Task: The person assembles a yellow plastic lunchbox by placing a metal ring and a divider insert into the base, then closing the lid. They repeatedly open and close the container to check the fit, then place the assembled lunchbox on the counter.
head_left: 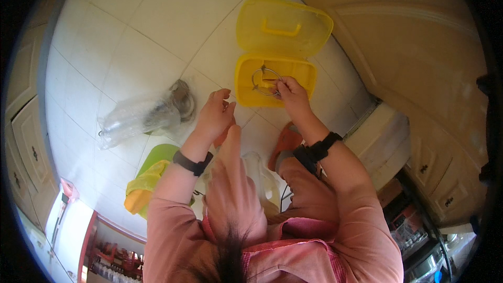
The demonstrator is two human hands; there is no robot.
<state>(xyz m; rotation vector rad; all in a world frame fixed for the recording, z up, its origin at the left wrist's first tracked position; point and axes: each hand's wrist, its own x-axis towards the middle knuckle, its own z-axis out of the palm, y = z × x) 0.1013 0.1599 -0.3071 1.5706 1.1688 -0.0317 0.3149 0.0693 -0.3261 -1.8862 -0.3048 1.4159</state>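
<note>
Right hand: the right hand (291, 94) reaches over the near rim of the yellow plastic box (246, 81), its fingers pinched narrow on a coil of thin grey wire (264, 80) that lies inside the box.
Left hand: the left hand (216, 112) hovers just left of the box, fingers curled loosely with the thumb and forefinger close together; whether anything small sits between them cannot be told.
Wrists: each wrist carries a dark band, the one on the right wrist (318, 149) broader than the one on the left (193, 164); both forearms are in pink sleeves.
Wire coil: it rests on the box floor, toward the middle, looped into a rough ring with loose ends crossing it.
Box: open on the white tiled floor (157, 15), directly ahead of the person.
Lid: the translucent yellow lid (283, 26), with a moulded handle on it, lies flat just beyond the box, touching its far edge.
Bag: a crumpled clear plastic bag (133, 118) with something dark and round at its right end lies on the tiles, left of the left hand and apart from the box.
Green and yellow item: a green and yellow plastic thing (149, 178) sits near the left elbow.
Footwear: an orange slipper (285, 141) shows below the right hand.
Surroundings: cream cupboard doors (419, 47) stand to the right.
</note>
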